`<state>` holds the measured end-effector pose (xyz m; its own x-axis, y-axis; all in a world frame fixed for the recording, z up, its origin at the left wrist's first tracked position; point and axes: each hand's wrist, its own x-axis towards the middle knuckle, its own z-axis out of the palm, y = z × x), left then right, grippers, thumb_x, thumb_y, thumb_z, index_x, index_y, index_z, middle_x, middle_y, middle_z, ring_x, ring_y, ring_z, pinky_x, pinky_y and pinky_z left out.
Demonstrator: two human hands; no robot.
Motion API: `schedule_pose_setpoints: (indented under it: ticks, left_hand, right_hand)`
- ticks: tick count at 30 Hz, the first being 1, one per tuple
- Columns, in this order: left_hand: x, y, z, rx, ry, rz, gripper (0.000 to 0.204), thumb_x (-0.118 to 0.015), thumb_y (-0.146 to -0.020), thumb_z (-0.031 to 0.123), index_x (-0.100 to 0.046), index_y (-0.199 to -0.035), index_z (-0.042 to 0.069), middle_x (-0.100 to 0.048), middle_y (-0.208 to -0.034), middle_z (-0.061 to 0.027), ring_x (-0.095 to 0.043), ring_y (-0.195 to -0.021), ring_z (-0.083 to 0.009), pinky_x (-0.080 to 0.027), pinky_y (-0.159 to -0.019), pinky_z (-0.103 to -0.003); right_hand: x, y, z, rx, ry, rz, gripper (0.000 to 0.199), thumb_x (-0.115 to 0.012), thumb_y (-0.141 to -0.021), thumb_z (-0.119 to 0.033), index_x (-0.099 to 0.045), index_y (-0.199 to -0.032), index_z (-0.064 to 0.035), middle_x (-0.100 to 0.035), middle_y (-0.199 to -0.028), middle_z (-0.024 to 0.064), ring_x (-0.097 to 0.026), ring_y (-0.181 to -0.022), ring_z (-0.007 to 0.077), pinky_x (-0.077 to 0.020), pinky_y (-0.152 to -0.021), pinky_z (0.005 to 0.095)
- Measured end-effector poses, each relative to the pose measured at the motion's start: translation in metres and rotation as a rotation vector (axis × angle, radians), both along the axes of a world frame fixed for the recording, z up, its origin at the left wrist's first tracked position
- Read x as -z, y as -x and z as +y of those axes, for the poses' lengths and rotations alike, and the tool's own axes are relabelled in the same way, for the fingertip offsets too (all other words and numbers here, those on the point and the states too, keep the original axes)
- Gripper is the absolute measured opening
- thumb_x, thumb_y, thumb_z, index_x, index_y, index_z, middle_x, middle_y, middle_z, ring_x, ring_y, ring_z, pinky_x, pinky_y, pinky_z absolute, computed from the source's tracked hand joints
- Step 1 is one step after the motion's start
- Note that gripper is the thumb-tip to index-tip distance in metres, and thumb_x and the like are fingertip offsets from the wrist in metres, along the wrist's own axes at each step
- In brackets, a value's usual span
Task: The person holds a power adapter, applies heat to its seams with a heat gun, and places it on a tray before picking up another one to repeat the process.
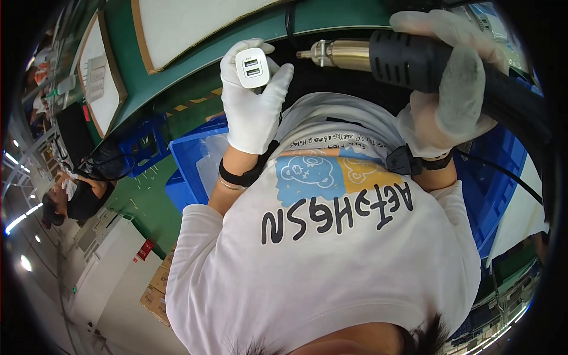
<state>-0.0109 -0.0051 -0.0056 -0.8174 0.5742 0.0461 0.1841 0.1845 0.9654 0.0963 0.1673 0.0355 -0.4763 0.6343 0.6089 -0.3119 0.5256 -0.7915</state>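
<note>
- Two blue plastic crates flank the person; contents unclear.
- Left hand fingers clasp a white two-port charger block.
- Right hand fingers wrap a black heat gun.
- Green surface lies beyond.

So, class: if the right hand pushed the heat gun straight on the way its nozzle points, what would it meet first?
Probably the white two-port charger in the left hand; the nozzle of the heat gun, held by the right hand, aims there, though depth is unclear.
</note>
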Motion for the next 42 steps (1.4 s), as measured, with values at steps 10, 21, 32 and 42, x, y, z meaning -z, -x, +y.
schedule_pose_setpoints:
  ticks: [10,21,32,42]
  left_hand:
    - [0.009,0.006,-0.003,-0.038,-0.019,0.079,0.052,-0.068,-0.071,-0.002,-0.040,-0.115,0.004,-0.054,-0.093,-0.0040,-0.053,-0.074,-0.0079,-0.045,-0.068,-0.020]
    - [-0.009,0.016,-0.012,0.162,-0.235,-0.697,0.052,-0.054,-0.086,0.037,-0.038,-0.123,0.003,-0.053,-0.087,-0.0072,-0.048,-0.061,-0.0116,-0.038,-0.048,-0.021]
    - [-0.009,0.030,-0.015,0.333,-0.556,-1.490,0.064,-0.036,-0.088,0.055,-0.042,-0.123,0.001,-0.056,-0.085,-0.0119,-0.043,-0.056,-0.0151,-0.033,-0.044,-0.024]
    - [-0.023,0.008,-0.009,0.159,0.366,0.738,0.053,-0.066,-0.079,0.017,-0.043,-0.123,0.000,-0.055,-0.100,-0.0127,-0.056,-0.080,-0.0220,-0.047,-0.072,-0.031]
  right_hand:
    - [0.008,0.009,0.015,-0.688,-0.141,0.176,0.027,-0.060,-0.082,-0.022,-0.054,-0.093,0.0029,-0.064,-0.087,0.0196,-0.063,-0.074,0.0250,-0.0523,-0.069,0.0326]
    - [0.010,0.001,0.005,-0.107,-0.054,0.167,0.039,-0.054,-0.085,-0.036,-0.055,-0.090,0.0034,-0.063,-0.082,0.0192,-0.061,-0.070,0.0238,-0.0514,-0.066,0.0310]
    - [0.006,0.000,-0.001,-0.032,0.117,0.238,0.045,-0.048,-0.084,-0.044,-0.056,-0.085,0.0003,-0.064,-0.076,0.0173,-0.058,-0.060,0.0199,-0.0482,-0.057,0.0278]
    - [-0.009,-0.020,0.012,-0.048,0.071,0.100,0.043,-0.048,-0.084,-0.043,-0.055,-0.087,-0.0010,-0.064,-0.076,0.0177,-0.058,-0.060,0.0200,-0.0491,-0.062,0.0277]
